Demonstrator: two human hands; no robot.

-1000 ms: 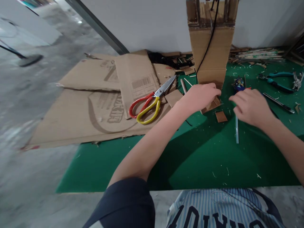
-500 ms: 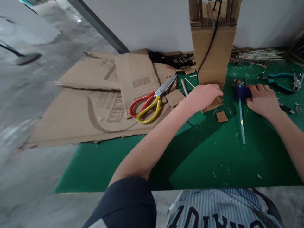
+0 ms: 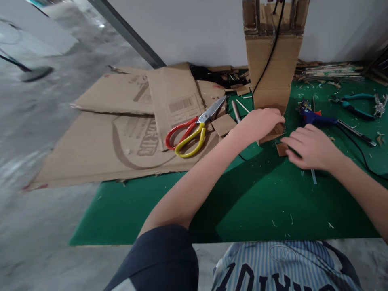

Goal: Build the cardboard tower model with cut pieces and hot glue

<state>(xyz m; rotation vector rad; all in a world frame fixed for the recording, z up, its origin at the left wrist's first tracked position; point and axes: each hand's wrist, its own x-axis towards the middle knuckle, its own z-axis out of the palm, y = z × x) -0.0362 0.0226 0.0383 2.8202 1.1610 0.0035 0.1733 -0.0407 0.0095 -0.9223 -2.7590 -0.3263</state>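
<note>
My left hand (image 3: pixel 265 121) is closed over the folded lower end of a tall cardboard structure (image 3: pixel 269 68), its fingertips bent down onto the cardboard. My right hand (image 3: pixel 312 147) reaches over a small brown cardboard square (image 3: pixel 281 150) lying on the green table. Its fingers and thumb are apart, with a gap between them, at the square's right edge. Just beyond that hand lies a blue hot glue gun (image 3: pixel 319 120) with a black cord. A clear glue stick strip (image 3: pixel 313 178) shows partly below the right hand.
Red-and-yellow-handled scissors (image 3: pixel 194 131) rest on flattened cardboard sheets (image 3: pixel 130 137) at the left. Teal-handled pliers (image 3: pixel 357 105) and a utility knife (image 3: pixel 357 132) lie at the right. Thin sticks (image 3: pixel 333 70) and scraps are heaped along the wall (image 3: pixel 206 32).
My right hand has let go of the glue gun and moved left and nearer, to the small cardboard square. The glue gun stays on the table. The left hand keeps its place.
</note>
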